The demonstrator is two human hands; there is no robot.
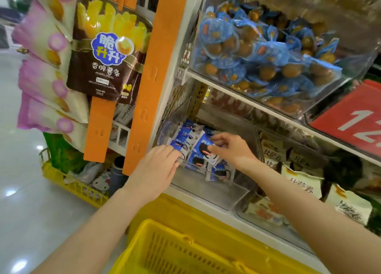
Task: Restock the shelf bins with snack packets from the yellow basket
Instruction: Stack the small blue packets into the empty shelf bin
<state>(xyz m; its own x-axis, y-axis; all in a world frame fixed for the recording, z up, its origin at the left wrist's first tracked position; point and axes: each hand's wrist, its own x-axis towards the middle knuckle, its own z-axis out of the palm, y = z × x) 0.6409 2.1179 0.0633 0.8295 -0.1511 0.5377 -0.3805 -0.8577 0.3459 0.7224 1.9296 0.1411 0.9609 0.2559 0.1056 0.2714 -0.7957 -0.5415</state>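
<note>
yellow basket (165, 249), foreground, below the shelf (226, 215). left hand (158, 166): fingers straight, close together, resting on blue packets (185, 135) standing in rows inside a clear bin (206, 185) on that shelf. right hand (231, 148): thumb and fingers clamped on one packet's top. cream packets (303, 183) fill the bin alongside.

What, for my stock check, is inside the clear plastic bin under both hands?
Blue-and-white snack packets in rows at the back of the clear plastic bin; bare floor in front. Left hand and right hand cover some.
</note>
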